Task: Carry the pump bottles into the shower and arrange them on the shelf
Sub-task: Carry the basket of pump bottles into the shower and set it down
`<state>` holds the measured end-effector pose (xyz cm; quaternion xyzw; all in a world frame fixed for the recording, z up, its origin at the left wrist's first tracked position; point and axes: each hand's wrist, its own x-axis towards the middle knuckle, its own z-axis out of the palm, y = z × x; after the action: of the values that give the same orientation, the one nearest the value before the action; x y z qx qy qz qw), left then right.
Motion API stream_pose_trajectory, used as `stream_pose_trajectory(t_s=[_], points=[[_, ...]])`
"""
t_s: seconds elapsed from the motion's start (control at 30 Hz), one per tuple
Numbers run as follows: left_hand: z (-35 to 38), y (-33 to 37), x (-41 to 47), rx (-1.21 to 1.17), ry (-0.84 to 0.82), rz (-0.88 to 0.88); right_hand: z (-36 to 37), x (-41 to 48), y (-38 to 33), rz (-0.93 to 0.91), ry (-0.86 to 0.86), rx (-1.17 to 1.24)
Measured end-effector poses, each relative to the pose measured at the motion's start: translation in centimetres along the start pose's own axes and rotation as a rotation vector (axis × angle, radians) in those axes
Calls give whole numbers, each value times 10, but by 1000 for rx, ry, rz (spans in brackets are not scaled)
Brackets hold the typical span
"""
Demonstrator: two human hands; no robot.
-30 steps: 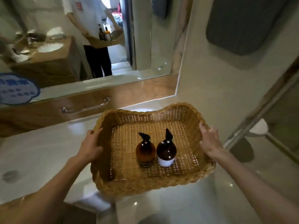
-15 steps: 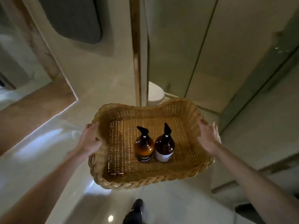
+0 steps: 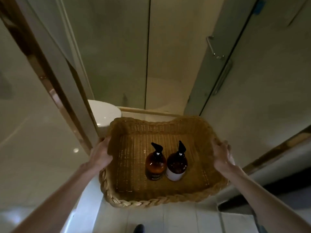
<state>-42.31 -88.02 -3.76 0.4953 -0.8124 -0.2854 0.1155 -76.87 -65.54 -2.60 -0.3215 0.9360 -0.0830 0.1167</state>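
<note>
A woven wicker basket (image 3: pixel 151 201) is held level in front of me. My left hand (image 3: pixel 101 154) grips its left rim and my right hand (image 3: pixel 222 155) grips its right rim. Two amber pump bottles stand upright side by side on the basket floor. The left bottle (image 3: pixel 155 163) has a dark label and the right bottle (image 3: pixel 176 164) has a white label. Both have black pump heads. No shelf is visible.
Frosted glass shower panels (image 3: pixel 168 56) rise straight ahead, and a glass door with a metal handle (image 3: pixel 212 47) sits at the right. A white toilet (image 3: pixel 104 113) shows behind a wood-trimmed partition (image 3: pixel 55 91) on the left. Pale tiled floor lies below.
My view has swung right, away from the mirror and vanity, toward the glass shower enclosure. The basket stays in both hands and the bottles remain upright.
</note>
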Motion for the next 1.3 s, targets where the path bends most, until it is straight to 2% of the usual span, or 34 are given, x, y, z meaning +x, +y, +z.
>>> stream_pose_trajectory(t_s=[0.1,0.23,0.3,0.57,0.93,1.03,1.3], points=[[2,20,45,-44,13,84,-5,34,2,10,25,-54],[3,38,103,53,-36,105,-7,75,-3,-7,52,-100],[5,44,131,29,-69,114,-5,96,-6,6,54,-89],[23,66,237,171,-52,-32,6,214,-23,-7,17,-30],[13,91,347,134,15,-122,-12,358,-68,-67,19,-60],[13,92,380,93,7,-132,-12,393,-81,-36,9,38],[13,100,505,51,-36,-47,-16,493,-113,-30,5,-125]])
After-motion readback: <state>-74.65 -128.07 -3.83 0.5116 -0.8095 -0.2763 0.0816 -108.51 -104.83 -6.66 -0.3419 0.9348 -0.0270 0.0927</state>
